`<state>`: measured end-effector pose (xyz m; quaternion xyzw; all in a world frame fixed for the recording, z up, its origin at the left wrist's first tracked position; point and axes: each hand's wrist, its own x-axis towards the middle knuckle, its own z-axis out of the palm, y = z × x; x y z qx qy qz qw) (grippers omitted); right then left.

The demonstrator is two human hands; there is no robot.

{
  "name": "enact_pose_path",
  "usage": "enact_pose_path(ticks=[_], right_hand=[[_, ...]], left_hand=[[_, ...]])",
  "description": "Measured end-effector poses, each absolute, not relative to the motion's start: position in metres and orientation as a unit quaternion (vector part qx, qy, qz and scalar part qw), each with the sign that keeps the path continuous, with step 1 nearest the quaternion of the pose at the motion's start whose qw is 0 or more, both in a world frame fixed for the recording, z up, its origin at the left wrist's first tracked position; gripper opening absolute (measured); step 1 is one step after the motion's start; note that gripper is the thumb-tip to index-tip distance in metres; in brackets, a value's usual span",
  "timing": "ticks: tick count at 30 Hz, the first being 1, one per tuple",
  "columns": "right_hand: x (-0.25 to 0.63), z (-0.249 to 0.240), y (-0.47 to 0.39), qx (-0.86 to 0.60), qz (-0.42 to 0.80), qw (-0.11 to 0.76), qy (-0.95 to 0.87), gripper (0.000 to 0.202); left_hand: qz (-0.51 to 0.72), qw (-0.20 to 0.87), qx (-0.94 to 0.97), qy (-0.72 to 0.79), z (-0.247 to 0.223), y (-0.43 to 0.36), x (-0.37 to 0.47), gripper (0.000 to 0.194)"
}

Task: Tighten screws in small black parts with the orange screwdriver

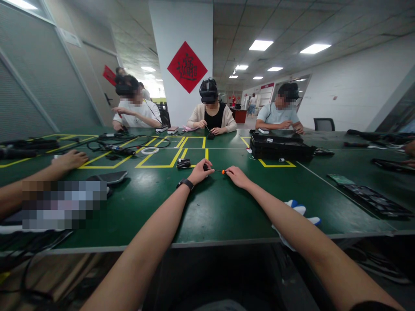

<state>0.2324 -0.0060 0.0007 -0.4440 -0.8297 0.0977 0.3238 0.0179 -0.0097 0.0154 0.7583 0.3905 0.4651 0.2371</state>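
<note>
Above the green table (pixel 207 216), my left hand (pixel 200 172) has its fingers closed round a small dark object (pixel 205 167), mostly hidden by them. A thin dark cable or rod (pixel 217 170) runs from there toward my right hand (pixel 237 176). At its right end sits a small orange piece (pixel 223 172), pinched at the fingertips of my right hand. A small black object (pixel 183 163) lies just left of my left hand, on the table. My left wrist wears a black watch (pixel 185 185).
Black cases (pixel 279 147) are stacked at the back right. White-and-blue gloves (pixel 300 209) lie beside my right forearm. Black cables (pixel 119 149) and a white coil (pixel 149 150) lie at the left. A circuit board panel (pixel 372 196) is at right. A co-worker's hand (pixel 73 160) rests at left.
</note>
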Motion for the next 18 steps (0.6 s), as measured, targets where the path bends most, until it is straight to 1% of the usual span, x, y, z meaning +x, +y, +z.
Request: enact_pose_path(ticks=[4,9,14,18], right_hand=[[0.2328,-0.0002,-0.0088,-0.430,0.096,0.345,-0.829,0.017],[0.2319,-0.0011,-0.0099,-0.446,0.125,0.351,-0.814,0.029],[0.2314,0.0010,-0.0075,-0.443,0.109,0.334,-0.825,0.019],[0.2314,0.0005,-0.0108,-0.431,0.109,0.350,-0.825,0.019]], left_hand=[[0.471,0.230,0.757,0.390,0.0163,-0.0115,0.0187,0.034],[0.471,0.241,0.748,0.401,0.0163,-0.0121,0.0190,0.030],[0.470,0.234,0.751,0.401,0.0165,-0.0110,0.0182,0.024],[0.465,0.233,0.756,0.396,0.0166,-0.0110,0.0181,0.029]])
